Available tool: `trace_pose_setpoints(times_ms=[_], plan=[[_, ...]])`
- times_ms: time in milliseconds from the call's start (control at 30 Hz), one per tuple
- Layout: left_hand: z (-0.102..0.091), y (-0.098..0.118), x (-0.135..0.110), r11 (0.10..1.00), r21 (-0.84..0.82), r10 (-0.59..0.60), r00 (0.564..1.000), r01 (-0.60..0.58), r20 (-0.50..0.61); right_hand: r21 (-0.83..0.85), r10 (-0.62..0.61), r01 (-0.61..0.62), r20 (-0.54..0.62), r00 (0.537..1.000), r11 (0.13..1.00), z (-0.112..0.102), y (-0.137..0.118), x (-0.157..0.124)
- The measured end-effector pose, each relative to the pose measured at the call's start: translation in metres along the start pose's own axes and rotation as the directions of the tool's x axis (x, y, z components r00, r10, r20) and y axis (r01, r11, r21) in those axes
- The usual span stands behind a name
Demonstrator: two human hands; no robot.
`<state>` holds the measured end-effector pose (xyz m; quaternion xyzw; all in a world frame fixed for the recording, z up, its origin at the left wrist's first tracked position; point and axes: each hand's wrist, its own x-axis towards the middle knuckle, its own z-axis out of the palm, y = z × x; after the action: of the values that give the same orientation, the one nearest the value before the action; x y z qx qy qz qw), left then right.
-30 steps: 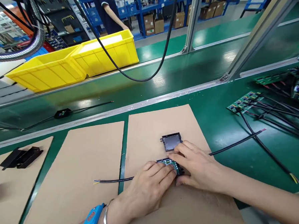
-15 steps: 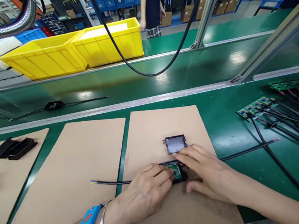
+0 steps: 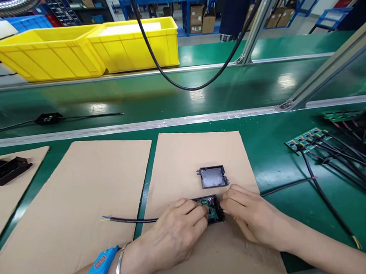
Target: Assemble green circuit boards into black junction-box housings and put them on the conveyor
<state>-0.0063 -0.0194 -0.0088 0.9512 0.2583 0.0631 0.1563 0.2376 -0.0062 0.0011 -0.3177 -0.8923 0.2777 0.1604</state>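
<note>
A small black housing with a green circuit board (image 3: 211, 207) in it lies on the middle cardboard sheet (image 3: 199, 152). My left hand (image 3: 175, 231) pinches its left side, fingers curled. My right hand (image 3: 251, 215) grips its right side with bent fingers. A black cable (image 3: 129, 220) runs left out of the part, and another black cable (image 3: 284, 187) leads off to the right. Just beyond the hands lies a black lid with a grey inside (image 3: 213, 176), untouched. A blue wrist strap (image 3: 99, 266) sits on my left wrist.
A pile of green circuit boards with black cables (image 3: 321, 142) lies at the right. Black plastic parts (image 3: 5, 169) rest on the left cardboard. A wired black module (image 3: 48, 118) lies on the conveyor belt. Yellow bins (image 3: 104, 45) stand behind; a person (image 3: 234, 11) stands beyond them.
My right hand has slid off the top of the housing to its right side, uncovering the green board. The view has shifted slightly, and the person behind has walked to the right.
</note>
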Motion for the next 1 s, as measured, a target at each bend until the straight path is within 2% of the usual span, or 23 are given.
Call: trace_pose_setpoints(times_ms=[200,333,533,700,900,1000], plan=[[-0.001,0.0,0.001,1.0,0.001,0.004,1.0,-0.004,-0.021,-0.156,-0.108,0.105,-0.012,0.994,0.982,0.005,0.001,0.012],[0.0,0.0,0.001,1.0,-0.001,-0.007,0.999,0.007,-0.041,-0.215,-0.177,0.185,0.054,0.983,0.959,-0.003,0.01,0.012],[0.0,0.0,0.001,1.0,0.003,0.012,0.996,-0.012,-0.09,-0.16,-0.058,0.073,0.101,0.993,0.984,-0.007,0.019,-0.001],[-0.003,0.004,0.003,0.999,0.032,-0.035,0.998,0.037,-0.054,-0.268,-0.058,0.103,0.17,0.984,0.958,-0.004,0.007,0.004],[-0.007,0.009,0.014,0.996,0.019,-0.086,0.995,0.086,0.043,-0.369,0.049,0.019,0.174,0.983,0.929,-0.001,-0.001,0.01],[-0.006,0.004,0.013,0.996,-0.056,-0.064,0.998,0.063,-0.005,-0.336,0.076,-0.015,0.168,0.983,0.942,0.0,0.005,0.004]])
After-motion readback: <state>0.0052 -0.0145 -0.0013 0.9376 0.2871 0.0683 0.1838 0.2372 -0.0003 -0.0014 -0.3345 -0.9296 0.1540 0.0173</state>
